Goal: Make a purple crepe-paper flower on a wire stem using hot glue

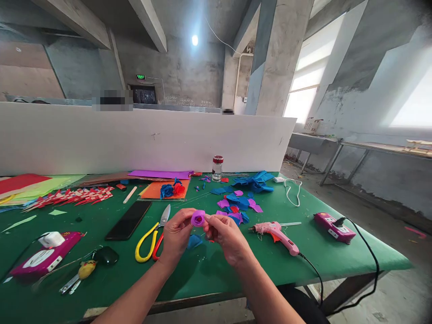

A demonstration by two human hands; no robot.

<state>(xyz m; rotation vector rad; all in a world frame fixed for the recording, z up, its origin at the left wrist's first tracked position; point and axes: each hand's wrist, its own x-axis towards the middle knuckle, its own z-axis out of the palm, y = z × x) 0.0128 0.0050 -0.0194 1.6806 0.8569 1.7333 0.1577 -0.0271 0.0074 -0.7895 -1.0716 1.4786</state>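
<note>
Between my hands, over the green table (216, 274), is a small purple paper flower (198, 218) with a rolled, darker centre. My left hand (178, 234) pinches its left side with closed fingers. From the right, the closed fingertips of my right hand (226, 234) grip its edge. Scissors (155, 231) with yellow and red handles lie just left of my left hand. To the right of my right hand rests a pink glue gun (278, 235). Blue, purple and red paper pieces (238, 202) are scattered beyond my hands.
A black phone (128, 220), a magenta power strip (47, 256) and a keychain (87, 269) lie at left. Blue and red paper flowers (173, 189) sit on orange paper. A glass jar (218, 169) stands near the white board (148, 139). Another power strip (334, 228) is at right.
</note>
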